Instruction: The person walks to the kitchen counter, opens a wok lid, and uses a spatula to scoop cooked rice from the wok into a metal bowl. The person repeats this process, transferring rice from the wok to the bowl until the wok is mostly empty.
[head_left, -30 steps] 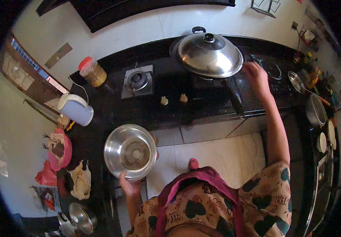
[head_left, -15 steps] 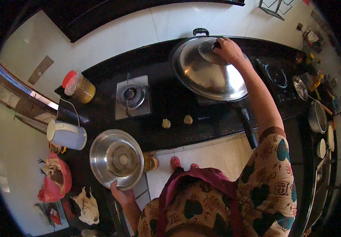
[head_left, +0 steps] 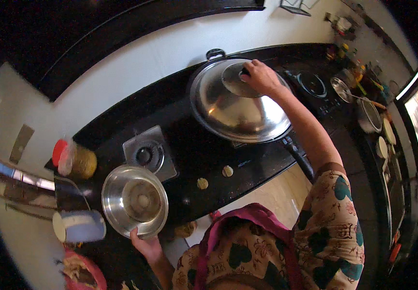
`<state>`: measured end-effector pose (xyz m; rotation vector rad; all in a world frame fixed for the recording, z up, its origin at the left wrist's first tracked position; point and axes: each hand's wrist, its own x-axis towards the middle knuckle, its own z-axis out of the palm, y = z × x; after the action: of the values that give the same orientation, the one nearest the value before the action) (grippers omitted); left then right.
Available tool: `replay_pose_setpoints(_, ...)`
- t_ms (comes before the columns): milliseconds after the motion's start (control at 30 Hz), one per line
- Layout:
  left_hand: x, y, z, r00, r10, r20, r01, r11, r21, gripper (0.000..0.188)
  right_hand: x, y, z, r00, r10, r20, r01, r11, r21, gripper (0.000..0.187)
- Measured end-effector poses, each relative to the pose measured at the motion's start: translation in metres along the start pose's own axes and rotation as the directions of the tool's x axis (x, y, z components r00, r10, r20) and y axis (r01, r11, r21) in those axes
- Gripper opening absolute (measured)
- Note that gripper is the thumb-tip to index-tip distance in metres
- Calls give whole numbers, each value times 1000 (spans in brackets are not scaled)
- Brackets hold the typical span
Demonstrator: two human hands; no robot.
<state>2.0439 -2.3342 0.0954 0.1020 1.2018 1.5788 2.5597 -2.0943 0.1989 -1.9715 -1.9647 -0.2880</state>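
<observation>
A wide domed metal lid [head_left: 218, 108] covers a long-handled wok [head_left: 300, 157] on the black stove. My right hand [head_left: 262, 78] is closed around the dark knob at the lid's top. With my left hand [head_left: 146, 245] I grip the near rim of a shiny steel basin [head_left: 113, 200]. The basin is tilted toward me, and its inside shows a brownish, worn-looking bottom. It overlaps the near edge of the left burner [head_left: 147, 153]. The inside of the wok is hidden under the lid.
A red-capped jar [head_left: 80, 162] and a pale blue kettle [head_left: 80, 225] stand on the left. Below them is a red bag [head_left: 85, 270]. On the right are an induction plate [head_left: 310, 84], a skimmer [head_left: 342, 90] and a metal pot [head_left: 368, 116]. Two stove knobs [head_left: 227, 171] face me.
The view has turned and shifted, so the stove appears slanted. The basin has come up closer to the left burner in my left hand. My right hand stays on the lid knob.
</observation>
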Motion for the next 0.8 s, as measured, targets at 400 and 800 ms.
replay_pose_setpoints(400,25,-23,108,982,-28,187,25,999,21,56,53,34,-37,992,69,-106,-49,982,181,26)
replay_pose_setpoints(800,5,-45,251,834,42,550,-44,999,-9,52,-83,178,-142,829,359,-429,-359,930,83,30)
